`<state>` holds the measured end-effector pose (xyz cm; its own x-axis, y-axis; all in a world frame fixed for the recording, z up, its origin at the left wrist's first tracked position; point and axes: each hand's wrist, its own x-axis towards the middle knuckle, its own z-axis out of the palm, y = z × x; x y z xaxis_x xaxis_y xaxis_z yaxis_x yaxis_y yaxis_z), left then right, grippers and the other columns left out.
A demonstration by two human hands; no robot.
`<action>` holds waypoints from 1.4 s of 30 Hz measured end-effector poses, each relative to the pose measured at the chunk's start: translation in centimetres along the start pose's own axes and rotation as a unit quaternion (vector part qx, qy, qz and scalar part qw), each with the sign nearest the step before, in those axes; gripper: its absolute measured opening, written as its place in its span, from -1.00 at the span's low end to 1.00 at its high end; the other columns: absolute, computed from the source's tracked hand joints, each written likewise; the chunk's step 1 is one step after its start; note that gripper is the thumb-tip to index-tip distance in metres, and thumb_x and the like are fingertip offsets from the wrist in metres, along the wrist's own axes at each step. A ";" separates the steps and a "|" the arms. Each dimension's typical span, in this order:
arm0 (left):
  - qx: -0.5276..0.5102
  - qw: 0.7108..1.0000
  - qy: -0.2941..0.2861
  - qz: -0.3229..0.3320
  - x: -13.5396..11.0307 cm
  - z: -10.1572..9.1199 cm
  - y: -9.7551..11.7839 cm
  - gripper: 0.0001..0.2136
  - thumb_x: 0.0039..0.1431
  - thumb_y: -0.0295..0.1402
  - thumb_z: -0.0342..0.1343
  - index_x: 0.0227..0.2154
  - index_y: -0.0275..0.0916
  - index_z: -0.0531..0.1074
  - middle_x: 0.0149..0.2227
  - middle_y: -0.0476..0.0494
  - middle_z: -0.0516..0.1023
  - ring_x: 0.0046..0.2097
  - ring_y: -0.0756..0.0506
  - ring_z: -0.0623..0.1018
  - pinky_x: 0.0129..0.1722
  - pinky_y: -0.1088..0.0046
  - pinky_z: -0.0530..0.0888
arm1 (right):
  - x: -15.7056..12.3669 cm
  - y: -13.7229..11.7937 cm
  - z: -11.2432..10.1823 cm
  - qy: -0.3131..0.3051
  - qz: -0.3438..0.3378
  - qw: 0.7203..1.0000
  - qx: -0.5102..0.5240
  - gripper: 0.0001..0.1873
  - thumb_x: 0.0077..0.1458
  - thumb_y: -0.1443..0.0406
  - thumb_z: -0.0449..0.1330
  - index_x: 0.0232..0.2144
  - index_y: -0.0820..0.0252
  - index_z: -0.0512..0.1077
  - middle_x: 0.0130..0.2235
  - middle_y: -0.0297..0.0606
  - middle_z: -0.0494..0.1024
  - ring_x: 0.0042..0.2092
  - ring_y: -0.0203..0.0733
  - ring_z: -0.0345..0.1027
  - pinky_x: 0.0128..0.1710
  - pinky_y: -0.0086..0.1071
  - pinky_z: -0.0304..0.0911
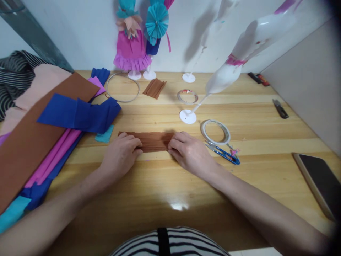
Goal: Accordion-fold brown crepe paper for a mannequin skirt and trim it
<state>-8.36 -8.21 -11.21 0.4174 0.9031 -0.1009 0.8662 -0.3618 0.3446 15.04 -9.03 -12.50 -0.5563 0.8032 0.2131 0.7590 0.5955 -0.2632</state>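
Observation:
A strip of brown crepe paper [154, 140] with lengthwise creases lies flat on the wooden table in front of me. My left hand [123, 151] grips its left part, fingers curled over the near edge. At the other end my right hand [188, 151] pinches the near right corner between thumb and fingers. Just right of that hand are a pair of blue thread snips [226, 155] and a roll of tape [215, 132]. A small turquoise paper piece [104, 134] lies beyond my left wrist.
Crepe paper sheets, including a long brown one [32, 142] and a folded blue one [80, 115], pile up at left. A white mini mannequin [223, 78] on a round base, a pleated brown piece [154, 88] and a wire hoop [123, 87] stand or lie behind. A phone [319, 181] sits right.

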 end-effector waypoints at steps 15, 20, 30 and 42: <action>0.089 0.990 0.048 0.098 -0.4 0.4 0.1 -0.82 0.22 -0.47 0.00 -0.43 -0.28 0.48 -0.37 -0.13 0.51 -0.25 -0.13 0.40 -0.26 0.34 0.35 | -0.3 0.3 0.2 -0.012 0.016 0.998 0.053 -0.86 0.13 0.35 0.15 -0.26 0.25 0.48 -0.22 -0.10 0.51 -0.18 -0.08 0.37 -0.25 -0.29 0.28; 0.115 0.984 0.047 0.124 -0.7 0.5 0.2 -0.80 0.23 -0.52 -0.04 -0.43 -0.30 0.47 -0.37 -0.16 0.49 -0.27 -0.15 0.37 -0.27 0.32 0.35 | 0.0 -0.2 0.2 0.009 -0.017 0.999 0.042 -0.79 0.15 0.26 0.15 -0.23 0.28 0.50 -0.25 -0.09 0.51 -0.24 -0.08 0.30 -0.26 -0.25 0.26; 0.107 0.978 0.079 0.161 -0.8 1.1 -0.6 -0.79 0.24 -0.51 -0.07 -0.47 -0.26 0.39 -0.40 -0.13 0.43 -0.29 -0.13 0.35 -0.30 0.34 0.33 | 1.6 -1.6 0.9 -0.006 -0.058 0.998 0.037 -0.77 0.17 0.21 0.13 -0.34 0.27 0.49 -0.34 -0.13 0.46 -0.27 -0.10 0.20 -0.25 -0.25 0.17; 0.107 0.979 0.060 0.162 -0.7 0.9 -0.6 -0.77 0.24 -0.53 -0.09 -0.47 -0.25 0.40 -0.40 -0.13 0.44 -0.30 -0.13 0.33 -0.31 0.32 0.33 | 2.3 -1.2 1.7 -0.023 -0.029 0.992 0.120 -0.88 0.12 0.33 0.14 -0.43 0.24 0.41 -0.41 -0.22 0.43 -0.33 -0.18 0.23 -0.24 -0.29 0.15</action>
<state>-8.93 -8.82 -12.20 0.6559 0.7487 0.0963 0.7366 -0.6627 0.1355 12.24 -7.85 -13.29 -0.6161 0.7636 0.1934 0.6257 0.6235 -0.4688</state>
